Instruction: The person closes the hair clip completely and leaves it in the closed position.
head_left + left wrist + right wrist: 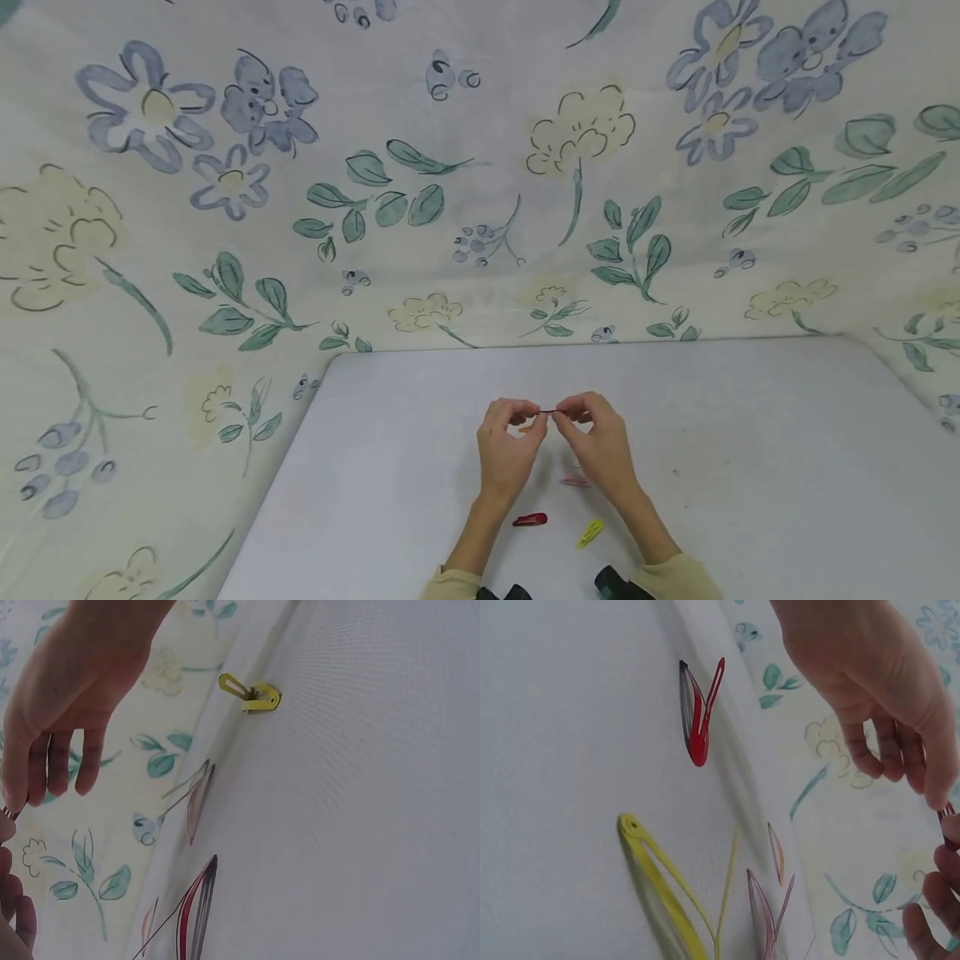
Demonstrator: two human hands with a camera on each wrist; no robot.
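Above the white table, my left hand (510, 448) and right hand (596, 443) meet fingertip to fingertip. Between them they pinch a small dark red hair clip (547, 412), one hand at each end. The right wrist view catches this hair clip (946, 819) at its edge, mostly covered by fingers. Below the hands lie a red snap clip (530, 519) and a yellow snap clip (590, 533), both with their arms sprung apart. A pink clip (576, 482) is close to my right wrist. Partly behind my left fingers shows an orange clip (522, 430).
The white tabletop (375, 467) reaches back to a floral cloth (495, 183) hanging behind and at the sides. Black wrist devices (622, 583) sit at the cuffs of beige sleeves (678, 579).
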